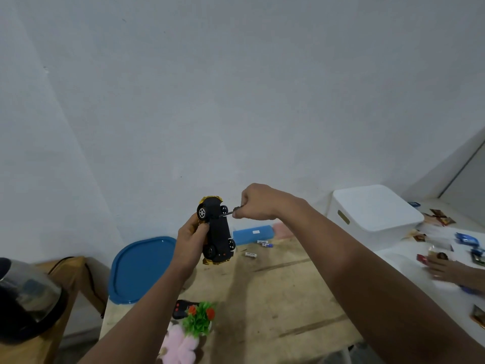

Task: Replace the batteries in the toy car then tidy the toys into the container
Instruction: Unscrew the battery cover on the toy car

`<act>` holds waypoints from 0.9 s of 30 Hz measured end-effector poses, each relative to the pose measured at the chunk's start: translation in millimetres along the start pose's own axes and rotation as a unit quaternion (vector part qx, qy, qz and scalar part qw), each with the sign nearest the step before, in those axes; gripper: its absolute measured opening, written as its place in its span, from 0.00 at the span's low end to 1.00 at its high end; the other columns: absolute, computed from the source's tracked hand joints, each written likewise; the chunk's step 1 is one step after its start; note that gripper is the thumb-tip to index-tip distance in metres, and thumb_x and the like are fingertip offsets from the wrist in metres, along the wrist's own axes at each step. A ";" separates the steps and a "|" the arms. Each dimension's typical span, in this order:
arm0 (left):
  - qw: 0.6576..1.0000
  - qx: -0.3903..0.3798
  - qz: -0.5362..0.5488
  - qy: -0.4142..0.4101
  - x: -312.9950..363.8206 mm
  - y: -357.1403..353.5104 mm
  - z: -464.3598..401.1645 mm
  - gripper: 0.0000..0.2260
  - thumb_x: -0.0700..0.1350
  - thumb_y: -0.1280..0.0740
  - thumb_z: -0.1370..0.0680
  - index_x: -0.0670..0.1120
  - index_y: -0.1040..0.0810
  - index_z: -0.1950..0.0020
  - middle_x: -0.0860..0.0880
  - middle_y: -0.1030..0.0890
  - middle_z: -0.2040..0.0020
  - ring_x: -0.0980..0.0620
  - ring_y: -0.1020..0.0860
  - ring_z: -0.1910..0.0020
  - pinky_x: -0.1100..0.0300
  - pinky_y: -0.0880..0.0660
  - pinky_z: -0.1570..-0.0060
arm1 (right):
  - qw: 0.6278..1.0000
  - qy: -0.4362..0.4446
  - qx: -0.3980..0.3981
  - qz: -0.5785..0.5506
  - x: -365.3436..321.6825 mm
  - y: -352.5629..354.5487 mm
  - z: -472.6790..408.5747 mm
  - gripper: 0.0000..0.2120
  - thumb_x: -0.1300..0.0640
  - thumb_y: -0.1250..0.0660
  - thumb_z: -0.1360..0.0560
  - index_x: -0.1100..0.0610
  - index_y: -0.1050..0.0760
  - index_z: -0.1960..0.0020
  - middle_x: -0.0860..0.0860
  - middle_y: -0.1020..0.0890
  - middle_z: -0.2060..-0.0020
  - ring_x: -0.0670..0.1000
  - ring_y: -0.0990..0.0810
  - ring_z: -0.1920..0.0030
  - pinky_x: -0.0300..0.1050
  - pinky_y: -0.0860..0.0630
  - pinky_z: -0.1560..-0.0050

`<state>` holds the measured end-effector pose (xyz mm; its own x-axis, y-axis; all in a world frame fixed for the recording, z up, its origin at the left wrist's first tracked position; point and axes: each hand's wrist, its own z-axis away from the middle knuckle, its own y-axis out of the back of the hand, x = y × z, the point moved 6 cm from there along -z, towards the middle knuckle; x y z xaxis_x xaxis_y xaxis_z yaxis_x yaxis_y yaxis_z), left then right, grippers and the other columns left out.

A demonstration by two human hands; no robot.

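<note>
At the centre of the frame my left hand (pixel 190 239) grips the toy car (pixel 216 232) upside down, its black underside facing me. My right hand (pixel 256 203) pinches a small screwdriver (pixel 227 213), tip against the chassis. Batteries (pixel 250 254) lie on the wooden table (pixel 275 298) just below-right.

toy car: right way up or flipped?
Flipped. The toy car shows its black underside and wheels to the camera; the left hand holds it while the right hand puts a screwdriver to it.
</note>
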<state>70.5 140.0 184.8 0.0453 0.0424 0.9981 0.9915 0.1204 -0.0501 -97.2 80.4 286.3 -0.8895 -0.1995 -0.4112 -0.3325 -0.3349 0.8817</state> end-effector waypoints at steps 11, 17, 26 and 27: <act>0.998 -0.005 0.056 0.032 -10.0 0.7 -4.7 0.15 0.43 0.43 0.14 0.51 0.18 0.35 0.43 0.15 0.47 0.48 0.16 0.49 0.52 0.17 0.53 | 1.000 -0.004 0.006 0.013 -1.8 -1.8 -6.2 0.21 0.44 0.30 0.26 0.64 0.22 0.57 0.54 0.28 0.64 0.54 0.31 0.67 0.44 0.35 0.64; 0.993 -0.014 0.096 0.064 -16.8 -1.1 -5.4 0.14 0.49 0.41 0.15 0.50 0.16 0.40 0.45 0.14 0.48 0.44 0.15 0.48 0.42 0.19 0.45 | 1.000 0.001 0.010 0.021 -1.5 -1.2 -10.4 0.26 0.44 0.31 0.25 0.70 0.21 0.49 0.54 0.27 0.64 0.53 0.30 0.64 0.45 0.35 0.62; 0.982 -0.003 0.146 0.117 -27.2 -6.4 -9.2 0.14 0.47 0.42 0.17 0.46 0.16 0.45 0.41 0.16 0.50 0.40 0.17 0.48 0.38 0.21 0.40 | 1.000 0.004 0.013 0.002 7.9 -2.7 -16.2 0.24 0.44 0.31 0.25 0.67 0.19 0.51 0.54 0.25 0.63 0.52 0.28 0.63 0.45 0.32 0.61; 0.982 -0.002 0.148 0.121 -28.8 -7.3 -9.8 0.14 0.47 0.42 0.17 0.45 0.17 0.45 0.41 0.17 0.49 0.40 0.18 0.47 0.37 0.23 0.39 | 1.000 0.007 0.019 -0.006 10.8 -1.0 -16.8 0.22 0.44 0.31 0.25 0.65 0.18 0.52 0.54 0.23 0.63 0.52 0.27 0.63 0.45 0.32 0.61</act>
<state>63.1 128.2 156.8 0.3584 -0.1627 0.9193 0.9310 0.1348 -0.3391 -101.2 63.0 277.1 -0.8809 -0.2075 -0.4253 -0.3560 -0.3016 0.8845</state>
